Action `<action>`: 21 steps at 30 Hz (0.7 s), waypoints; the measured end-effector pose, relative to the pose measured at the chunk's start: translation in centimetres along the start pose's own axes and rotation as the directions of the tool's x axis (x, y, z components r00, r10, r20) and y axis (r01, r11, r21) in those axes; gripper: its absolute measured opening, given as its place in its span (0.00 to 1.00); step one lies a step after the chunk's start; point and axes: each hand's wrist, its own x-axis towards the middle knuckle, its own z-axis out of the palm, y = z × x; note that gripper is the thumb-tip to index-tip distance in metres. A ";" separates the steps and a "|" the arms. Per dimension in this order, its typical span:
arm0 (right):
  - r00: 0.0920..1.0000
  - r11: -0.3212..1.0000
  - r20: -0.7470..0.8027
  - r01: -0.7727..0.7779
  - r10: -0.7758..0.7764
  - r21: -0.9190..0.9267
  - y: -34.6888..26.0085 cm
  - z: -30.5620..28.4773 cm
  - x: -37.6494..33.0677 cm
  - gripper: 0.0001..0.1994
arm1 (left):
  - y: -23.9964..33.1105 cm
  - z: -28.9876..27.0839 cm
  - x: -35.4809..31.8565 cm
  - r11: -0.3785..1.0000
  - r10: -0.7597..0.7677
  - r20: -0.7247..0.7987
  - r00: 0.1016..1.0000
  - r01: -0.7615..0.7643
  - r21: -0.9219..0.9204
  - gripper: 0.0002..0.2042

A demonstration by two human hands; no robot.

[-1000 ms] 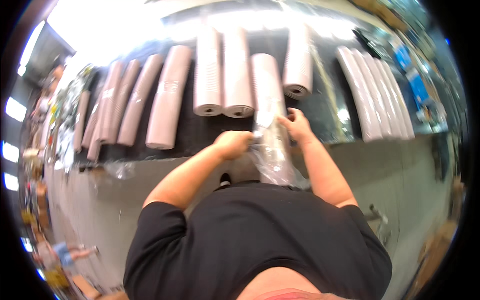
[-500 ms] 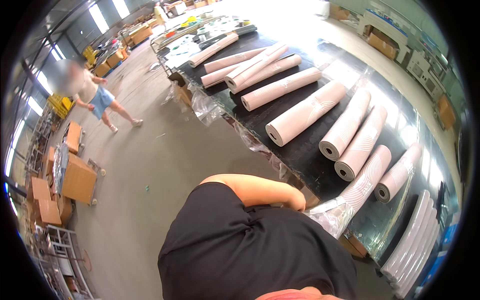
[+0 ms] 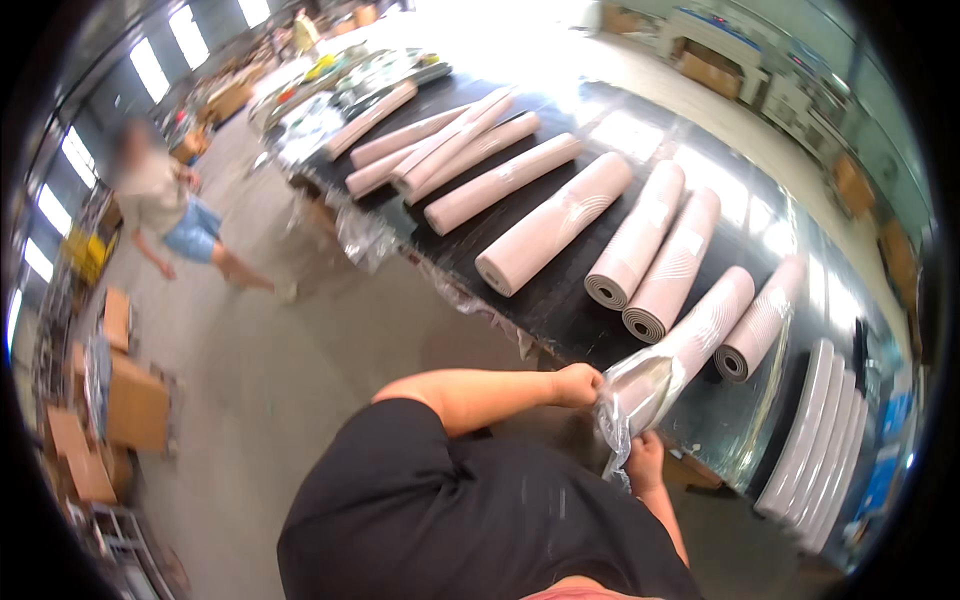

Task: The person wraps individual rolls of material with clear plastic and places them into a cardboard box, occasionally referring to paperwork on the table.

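Observation:
A pink rolled mat (image 3: pixel 715 318) lies tilted across the table's near edge, its near end inside a clear plastic bag (image 3: pixel 650 390). The bag's mouth gapes toward my body, and loose film hangs down past the edge. On the left side of the mouth, my left hand (image 3: pixel 578 385) is closed on the film. Lower and to the right, my right hand (image 3: pixel 645 458) grips the opposite side of the bag, its fingertips partly hidden. Just right of this roll is another pink rolled mat (image 3: pixel 762 318), untouched.
Several more pink rolled mats (image 3: pixel 555 225) lie along the black table (image 3: pixel 560 320). Several film-wrapped rolls (image 3: pixel 815 440) sit at its right end. Crumpled film (image 3: pixel 365 240) hangs off the left edge. A person (image 3: pixel 175 205) walks at the left, beyond cardboard boxes (image 3: pixel 137 400).
My left hand has come forward to the bag's mouth, and my right hand has come into view on the bag. The bag's end is spread wider. The person at the left has moved nearer.

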 end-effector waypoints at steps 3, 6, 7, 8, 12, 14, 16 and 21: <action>0.983 0.958 -0.168 -0.019 0.070 0.287 -3.9 1.2 -0.3 0.08 | 0.6 0.2 -1.6 0.998 0.022 0.071 0.997 -0.019 -0.054 0.07; 0.996 0.953 0.046 0.086 -0.076 -0.289 4.6 2.3 -7.9 0.06 | -0.2 1.1 -6.3 0.954 0.285 0.509 0.812 -0.293 -0.067 0.11; 0.982 0.982 0.031 -0.186 0.187 -0.036 -0.7 4.4 -9.9 0.08 | -3.2 2.2 -7.6 0.896 0.443 0.448 0.777 -0.375 -0.236 0.12; 0.989 0.988 -0.016 -0.144 0.144 -0.060 -0.9 5.3 -10.3 0.08 | -0.4 1.4 -7.4 0.936 0.310 0.557 0.770 -0.348 -0.040 0.13; 0.985 0.998 -0.170 0.040 -0.032 0.048 -2.2 7.5 -6.2 0.07 | 4.7 0.5 -4.0 0.856 0.196 0.576 0.794 -0.425 0.295 0.14; 0.932 0.990 -0.340 0.091 -0.122 -0.104 0.7 6.0 -3.2 0.06 | 4.5 1.3 -2.2 0.825 0.232 0.532 0.814 -0.454 0.336 0.14; 0.896 0.966 -0.403 0.090 -0.185 -0.243 -0.2 3.8 -0.5 0.06 | 4.3 2.7 1.0 0.881 0.261 0.320 0.911 -0.361 0.307 0.13; 0.966 0.986 -0.219 0.154 -0.137 0.063 -8.5 6.7 -7.6 0.10 | 3.1 3.9 3.3 0.903 0.177 0.519 0.836 -0.348 0.252 0.11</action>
